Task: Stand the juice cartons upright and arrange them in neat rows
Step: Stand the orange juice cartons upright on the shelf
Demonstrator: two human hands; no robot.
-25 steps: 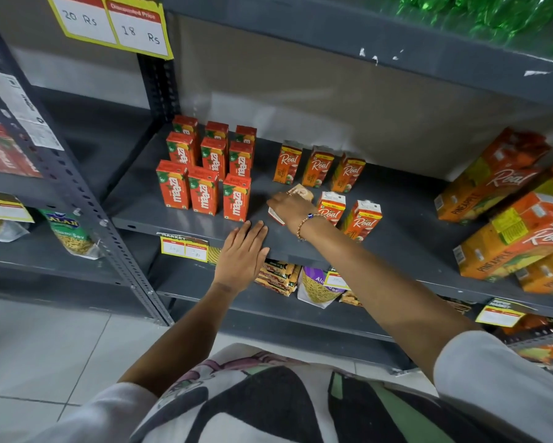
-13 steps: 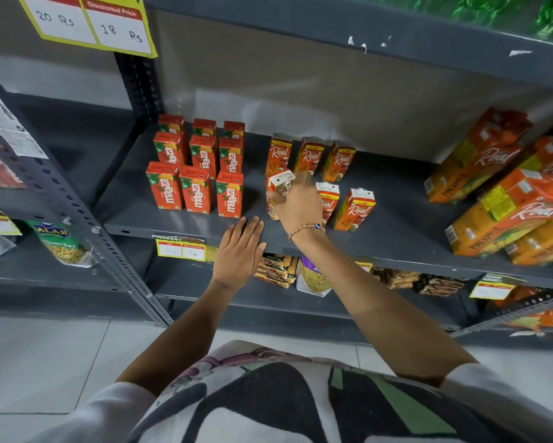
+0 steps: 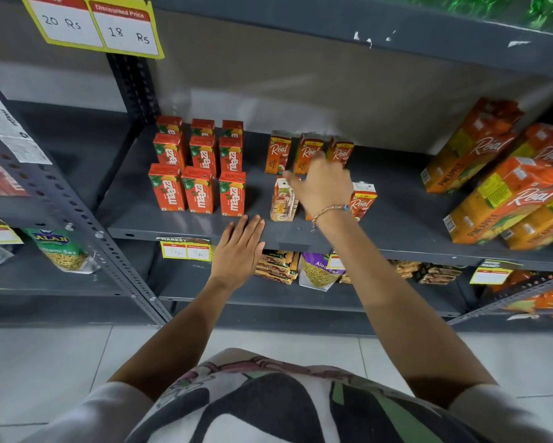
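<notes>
- Nine red Maaza cartons stand upright on the left of our grey shelf, in three tidy rows of three, labels facing us. We judge that block finished.
- To their right, three small Real cartons stand upright in a back row near the rear wall, evenly spaced.
- In front of them a second row is forming. Its leftmost carton stands upright but shows us a pale side panel, not its front label. Another carton stands at the right end, and our wrist hides most of whatever sits between those two.
- Our right hand hovers over this front row with fingers loosely spread. Its grip holds nothing; its fingertips are close to the top of the leftmost carton, though the hand is blurred and we cannot tell if they touch.
- Our left hand rests flat on the shelf's front edge, fingers together, holding nothing.
- At far right, large pineapple cartons lie tipped and piled at an angle, well apart from the small ones.
- By our judgement the small cartons are nearly done: the leftmost front carton may need turning to face forward. The large tilted cartons, if they count, remain to be stood up.
</notes>
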